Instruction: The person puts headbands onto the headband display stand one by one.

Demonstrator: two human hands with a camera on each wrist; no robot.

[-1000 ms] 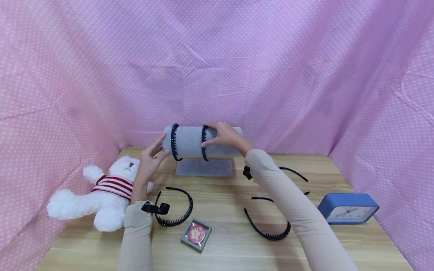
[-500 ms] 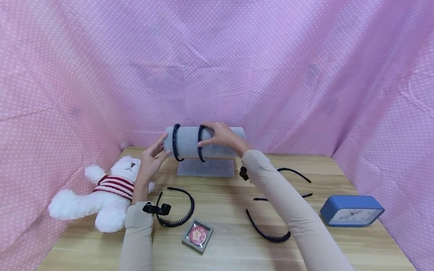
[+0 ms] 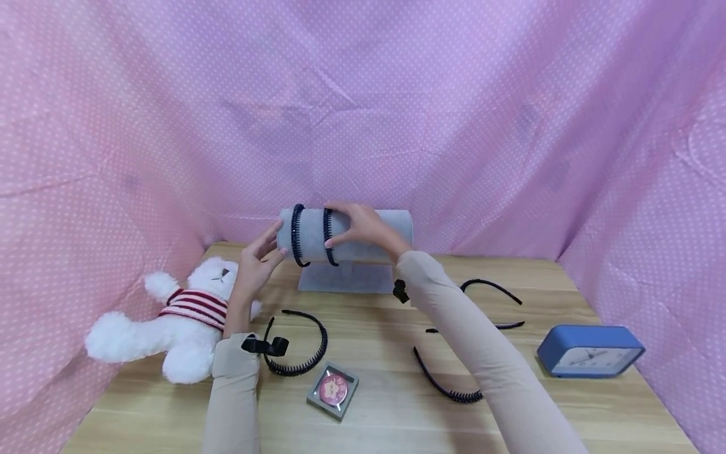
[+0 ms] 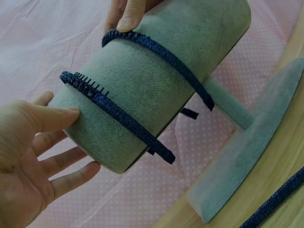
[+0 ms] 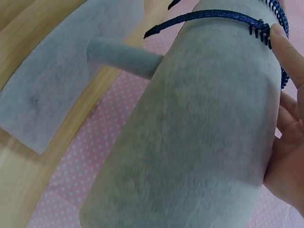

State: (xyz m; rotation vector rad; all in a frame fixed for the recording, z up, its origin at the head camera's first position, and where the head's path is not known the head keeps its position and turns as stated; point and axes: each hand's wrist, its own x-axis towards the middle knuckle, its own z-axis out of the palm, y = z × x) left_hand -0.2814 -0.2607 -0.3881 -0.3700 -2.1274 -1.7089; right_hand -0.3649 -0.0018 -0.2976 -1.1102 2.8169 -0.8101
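A grey plush T-bar stand holds two dark blue toothed headbands around its roll. The left headband sits near the roll's left end. My left hand rests at that end, thumb touching the front and its other fingers fairly straight by the end face. My right hand reaches over the roll and grips the second headband, thumb on its toothed part and fingers over the top. In the right wrist view the far fingers are partly hidden behind the roll.
Loose headbands lie on the wooden table, one at left and several at right, partly behind the right sleeve. A white plush bear, a boxed pink badge and a blue clock surround them. Pink dotted cloth hangs behind.
My right hand has slid the second headband leftward along the roll, closer to the left headband. My left hand stays at the roll's left end. The head view has shifted slightly.
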